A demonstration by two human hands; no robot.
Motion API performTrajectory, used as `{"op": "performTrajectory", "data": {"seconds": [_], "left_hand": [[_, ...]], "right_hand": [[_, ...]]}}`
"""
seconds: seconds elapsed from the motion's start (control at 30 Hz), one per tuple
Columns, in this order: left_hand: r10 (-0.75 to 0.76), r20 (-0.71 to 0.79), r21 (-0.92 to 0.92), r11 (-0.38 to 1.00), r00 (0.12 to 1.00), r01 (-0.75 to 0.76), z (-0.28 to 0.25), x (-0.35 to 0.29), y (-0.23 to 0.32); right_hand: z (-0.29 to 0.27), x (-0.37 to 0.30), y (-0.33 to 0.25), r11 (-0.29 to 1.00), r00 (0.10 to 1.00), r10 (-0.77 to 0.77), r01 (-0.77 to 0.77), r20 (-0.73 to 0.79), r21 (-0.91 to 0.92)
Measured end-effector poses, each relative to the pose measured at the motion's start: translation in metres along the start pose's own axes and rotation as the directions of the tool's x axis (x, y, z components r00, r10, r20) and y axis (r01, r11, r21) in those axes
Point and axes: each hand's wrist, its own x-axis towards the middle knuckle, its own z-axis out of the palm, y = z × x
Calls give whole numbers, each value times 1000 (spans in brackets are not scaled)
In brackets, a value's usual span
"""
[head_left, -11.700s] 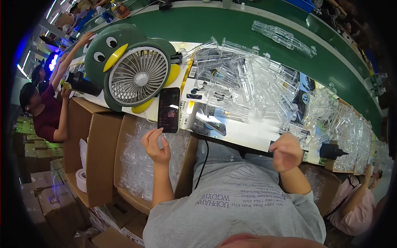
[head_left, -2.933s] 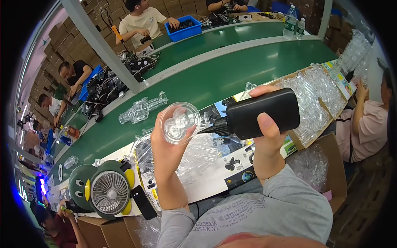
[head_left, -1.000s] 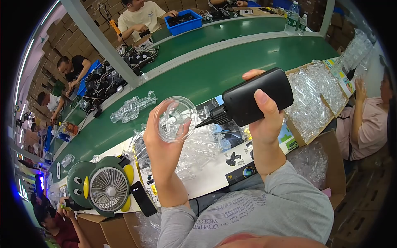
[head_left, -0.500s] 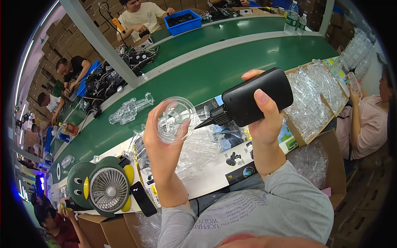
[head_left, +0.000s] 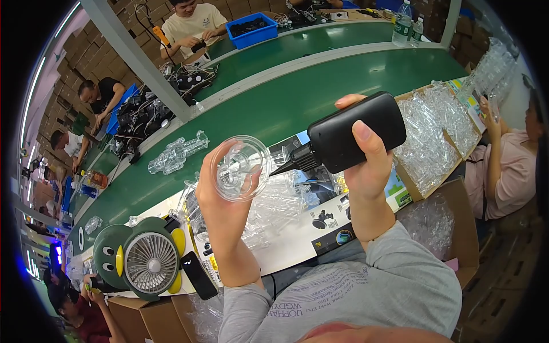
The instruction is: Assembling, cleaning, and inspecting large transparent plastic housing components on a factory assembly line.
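Note:
My left hand (head_left: 220, 200) grips a clear round plastic part (head_left: 240, 169) with a wide rim, held up above the bench. In my right hand (head_left: 370, 157) is a black squeeze bottle (head_left: 357, 134), tilted so its thin pointed nozzle (head_left: 289, 164) faces left. The nozzle's tip is at the right rim of the clear part; whether it touches cannot be made out. Below and behind my hands lies a heap of clear plastic pieces (head_left: 274, 211). Some fingers of both hands are hidden behind what they hold.
A green penguin-shaped fan (head_left: 151, 263) and a black phone (head_left: 199, 274) are at the left. Boxes of clear parts (head_left: 426, 143) stand at the right, near a co-worker (head_left: 509, 166). A green conveyor belt (head_left: 274, 103) with clear pieces (head_left: 178, 153) on it runs beyond.
The clear pieces on the belt have shifted slightly left. My hands, the clear part and the bottle are almost unmoved. The co-worker at the right has moved a hand.

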Motion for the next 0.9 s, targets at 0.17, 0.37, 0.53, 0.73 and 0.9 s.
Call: {"op": "performTrajectory", "data": {"seconds": [0.17,0.37,0.53,0.73,0.9], "left_hand": [[13,-2,16,1000,1000,-13,-1,0,2],[5,-3,2,1000,1000,-5,-1,-1,2],[11,-7,2,1000,1000,-11,-2,-2,4],[55,6,42,998,998,-55,-3,-2,6],[141,53,65,987,989,-144,-10,1,10]], "right_hand": [[0,0,-1,1000,1000,1,-1,-12,-4],[-2,1,0,1000,1000,-20,20,-23,-8],[-3,2,1,1000,999,-27,27,-35,-10],[-3,3,1,999,997,-43,43,-64,-2],[-6,4,2,998,997,-55,55,-50,4]]}}
